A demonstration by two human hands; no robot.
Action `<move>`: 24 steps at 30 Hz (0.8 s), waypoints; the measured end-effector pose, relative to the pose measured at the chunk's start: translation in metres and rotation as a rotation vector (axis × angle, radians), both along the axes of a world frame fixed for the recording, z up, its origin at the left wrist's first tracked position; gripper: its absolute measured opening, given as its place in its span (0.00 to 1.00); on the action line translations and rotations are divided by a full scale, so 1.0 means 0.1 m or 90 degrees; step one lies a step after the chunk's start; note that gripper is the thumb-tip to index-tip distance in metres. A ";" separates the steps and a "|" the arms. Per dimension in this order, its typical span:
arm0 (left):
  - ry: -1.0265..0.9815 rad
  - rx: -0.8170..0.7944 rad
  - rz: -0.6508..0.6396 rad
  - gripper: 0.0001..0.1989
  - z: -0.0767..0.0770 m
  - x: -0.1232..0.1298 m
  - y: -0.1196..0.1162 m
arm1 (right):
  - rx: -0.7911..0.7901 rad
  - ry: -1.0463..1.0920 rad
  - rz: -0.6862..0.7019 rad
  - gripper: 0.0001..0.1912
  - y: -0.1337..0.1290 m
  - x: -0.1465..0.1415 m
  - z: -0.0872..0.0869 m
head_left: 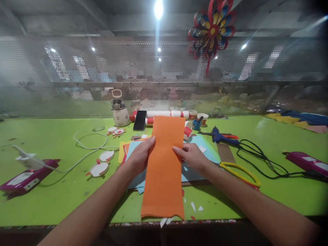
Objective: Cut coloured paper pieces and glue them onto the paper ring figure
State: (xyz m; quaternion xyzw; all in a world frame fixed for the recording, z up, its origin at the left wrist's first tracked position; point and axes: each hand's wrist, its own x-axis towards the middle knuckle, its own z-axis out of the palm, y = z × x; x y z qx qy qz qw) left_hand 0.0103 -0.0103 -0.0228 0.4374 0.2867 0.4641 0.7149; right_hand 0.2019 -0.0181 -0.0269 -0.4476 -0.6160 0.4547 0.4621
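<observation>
A long strip of orange paper (165, 171) stretches from the table's front edge up toward the back, held above a pile of coloured sheets. My left hand (140, 153) grips its left edge, thumb on the front and fingers tucked behind. On the opposite edge my right hand (192, 154) pinches the strip, thumb on top. Light blue paper (193, 172) lies beneath, with yellow paper (123, 153) poking out at the left. The orange strip hides the middle of the pile.
A blue glue gun (217, 136) and yellow-handled scissors (242, 171) lie to the right. Purple power strips (30, 177) sit on both sides, with cables. Behind stand a phone (140, 120), a bottle (121, 114) and paper cups (202, 118). White paper discs (99, 169) lie left.
</observation>
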 end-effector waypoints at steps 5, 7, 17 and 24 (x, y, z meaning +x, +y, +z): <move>-0.016 -0.005 0.074 0.16 -0.01 0.01 0.03 | 0.009 0.090 -0.076 0.23 0.07 0.04 -0.08; -0.024 -0.010 0.134 0.13 -0.01 0.00 0.06 | 0.016 0.153 -0.119 0.20 0.12 0.07 -0.09; -0.039 -0.026 0.289 0.05 -0.05 -0.06 0.17 | 0.064 0.419 -0.305 0.03 0.35 0.47 0.16; -0.105 0.003 0.426 0.04 0.03 -0.18 0.28 | 0.047 0.459 -0.305 0.06 0.38 0.59 0.19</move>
